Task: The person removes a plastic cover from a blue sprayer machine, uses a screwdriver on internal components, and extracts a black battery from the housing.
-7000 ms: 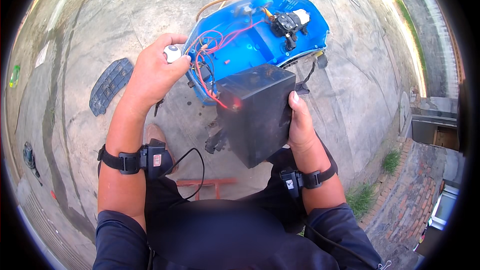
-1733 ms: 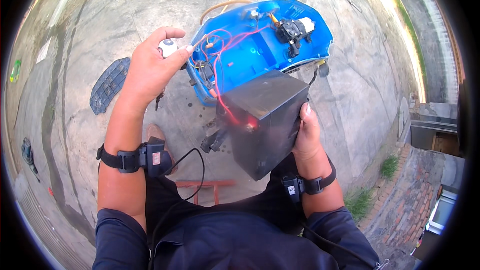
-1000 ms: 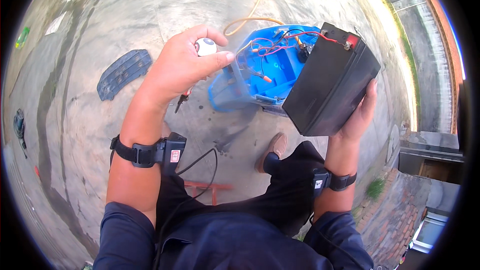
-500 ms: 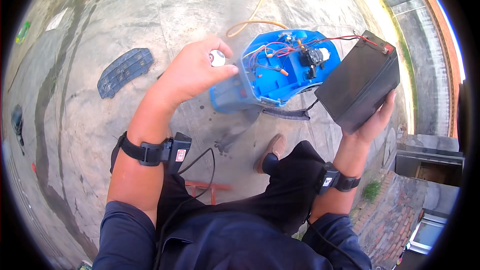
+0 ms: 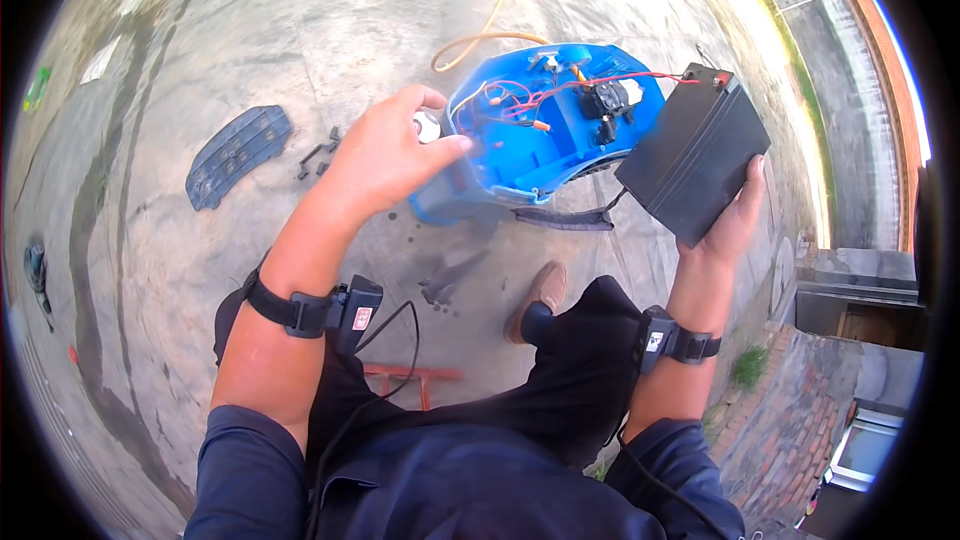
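Note:
My left hand (image 5: 385, 152) is closed round a small white roll (image 5: 427, 127) that looks like tape, at the near left edge of a blue sprayer tank (image 5: 455, 198). The tank's open base faces up and shows a black pump (image 5: 605, 100) and loose red, white and orange-tipped wires (image 5: 500, 105). In my right hand (image 5: 722, 225) a black box-shaped battery (image 5: 695, 155) is held up, tilted, to the right of the tank. A red wire (image 5: 645, 76) runs from its top into the tank. Fingers behind the battery are hidden.
On the concrete at left lies a dark curved cover (image 5: 238, 157), with small black parts (image 5: 318, 153) beside it. A tan hose (image 5: 490, 35) trails beyond the tank; a dark strap (image 5: 565, 220) lies nearer. A red metal frame (image 5: 425, 380) stands by my legs; brick paving (image 5: 770, 420) is at lower right.
The battery has shifted a little left in view and tilted slightly, along with the tank. My left hand sits closer over the tank's edge. Both hands keep their hold.

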